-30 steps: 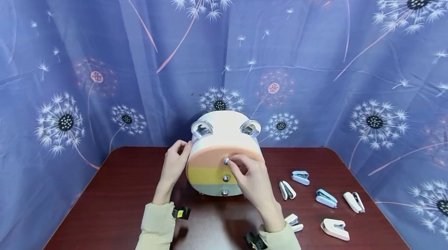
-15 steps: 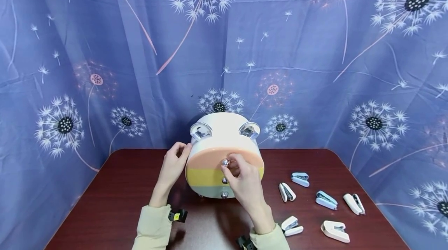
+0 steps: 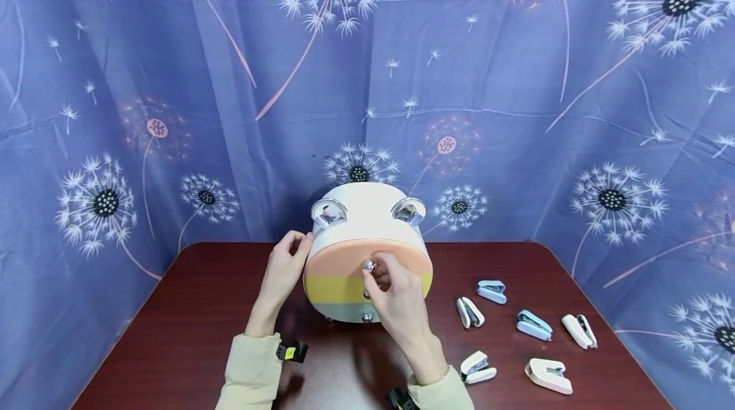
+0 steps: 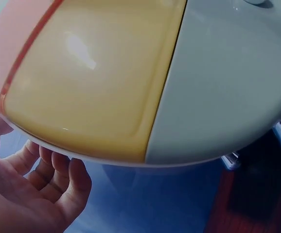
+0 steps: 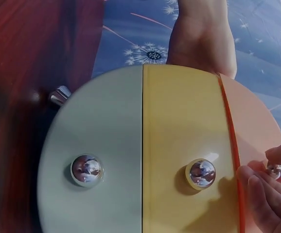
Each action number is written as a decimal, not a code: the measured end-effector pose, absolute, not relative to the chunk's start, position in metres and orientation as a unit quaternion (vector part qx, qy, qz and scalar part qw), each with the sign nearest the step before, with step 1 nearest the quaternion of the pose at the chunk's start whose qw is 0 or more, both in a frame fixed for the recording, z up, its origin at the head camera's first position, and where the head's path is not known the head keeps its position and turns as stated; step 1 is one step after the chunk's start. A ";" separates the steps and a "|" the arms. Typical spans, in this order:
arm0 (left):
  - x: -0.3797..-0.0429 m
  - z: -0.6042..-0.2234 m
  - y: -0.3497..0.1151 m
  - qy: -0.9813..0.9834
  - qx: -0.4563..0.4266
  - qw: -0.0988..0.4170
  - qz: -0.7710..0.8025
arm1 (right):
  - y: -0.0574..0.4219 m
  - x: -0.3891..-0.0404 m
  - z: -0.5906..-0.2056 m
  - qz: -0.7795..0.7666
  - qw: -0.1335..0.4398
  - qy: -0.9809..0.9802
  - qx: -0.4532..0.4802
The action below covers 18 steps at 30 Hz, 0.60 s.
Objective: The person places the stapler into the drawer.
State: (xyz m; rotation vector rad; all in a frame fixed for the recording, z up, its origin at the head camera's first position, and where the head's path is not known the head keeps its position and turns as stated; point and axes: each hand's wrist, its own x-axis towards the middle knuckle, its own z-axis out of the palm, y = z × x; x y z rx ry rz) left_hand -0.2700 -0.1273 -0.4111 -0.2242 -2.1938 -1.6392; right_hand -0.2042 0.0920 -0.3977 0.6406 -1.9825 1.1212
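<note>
Showing on the black strap [image 3: 292, 352] by the left sleeve [image 3: 251, 372] is a yellow label [image 3: 289, 353], any print on it too small to read. The left hand [image 3: 284, 266] is next, its fingers loosely bent and their tips resting on the box's left side, just behind the rim.

The box [image 3: 347, 257] stands between the hands, about midway along the table [image 3: 201, 308] and toward its far edge. Its rounded front has a peach band on top, yellow in the middle and grey-green below, each with a shiny knob. Two mirrored cups, left [image 3: 330, 212] and right [image 3: 408, 211], sit on the white top. The top knob [image 3: 369, 265] is pinched between the thumb and forefinger of the right hand [image 3: 402, 285], which partly hides the middle knob [image 5: 202, 174] from the head view. The low knob [image 5: 86, 170] is untouched.

Past the box lie six staplers: a white one [image 3: 470, 312] just right of it, another white [image 3: 478, 368] beside the right sleeve [image 3: 442, 394], a blue [image 3: 491, 291] farther back, a second blue [image 3: 534, 325], a third white [image 3: 549, 376] toward the near edge, and a fourth white [image 3: 580, 331] near the right edge.

A broad stretch of dark red wood runs from the table's left edge to the left arm; more shows between the sleeves. A narrower strip parts the box from the staplers. Blue dandelion cloth [image 3: 230, 46] hangs beyond the far edge.
</note>
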 end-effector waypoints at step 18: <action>-0.265 -0.401 -0.124 -0.785 -0.070 0.182 -0.588 | 0.099 -0.170 -0.398 0.430 0.386 -0.759 0.300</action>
